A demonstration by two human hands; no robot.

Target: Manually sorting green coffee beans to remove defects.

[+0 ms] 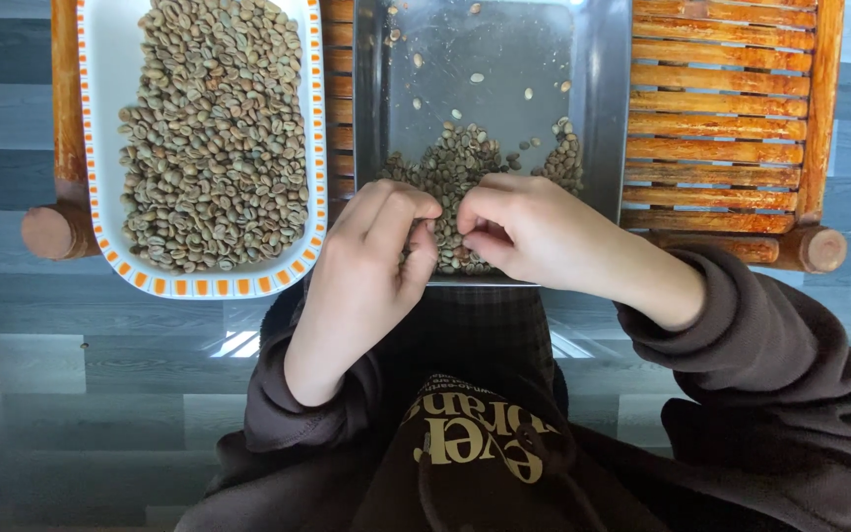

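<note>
A metal tray (598,89) holds a loose heap of pale green beans (455,163) near its front edge, with a few stray beans farther back. My left hand (371,261) and my right hand (529,227) both rest over the front of that heap, fingers curled and fingertips pinched close together among the beans. What lies between the fingertips is too small to make out. A white dish (100,148) with an orange-checked rim sits to the left, filled with many more beans (214,138).
Both containers stand on a low wooden slatted table (721,118) with rounded leg ends (824,248). Grey plank flooring (71,365) lies around it. My dark hooded top (465,443) fills the lower frame.
</note>
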